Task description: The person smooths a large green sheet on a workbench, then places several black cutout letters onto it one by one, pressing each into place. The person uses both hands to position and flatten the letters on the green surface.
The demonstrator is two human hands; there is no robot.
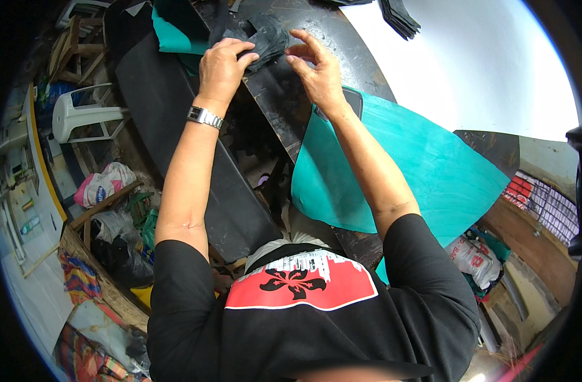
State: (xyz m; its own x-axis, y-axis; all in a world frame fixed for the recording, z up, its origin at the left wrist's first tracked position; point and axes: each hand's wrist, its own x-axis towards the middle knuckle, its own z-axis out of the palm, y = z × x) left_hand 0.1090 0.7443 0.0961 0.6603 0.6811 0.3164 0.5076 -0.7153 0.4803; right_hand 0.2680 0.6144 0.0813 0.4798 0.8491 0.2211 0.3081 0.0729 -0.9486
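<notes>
My left hand (224, 69), with a metal watch (205, 117) on its wrist, is closed at the left side of a pile of black flat pieces (270, 39). Its thumb and forefinger lie against the pieces; the other fingertips are partly hidden. To the right of the pile, my right hand (315, 71) is raised with bent, parted fingers and nothing visible between them. The pile rests on a dark worn tabletop (284, 102). A green sheet (399, 159) spreads under my right forearm, and a dark phone-like object (353, 100) lies beside that wrist.
A black padded surface (176, 127) runs along my left. Another green piece (176, 32) lies beyond my left hand. At far right is a large white sheet (482, 63) with black strips (399, 19) on it. A white plastic chair (80, 114) and bags (106, 184) stand left.
</notes>
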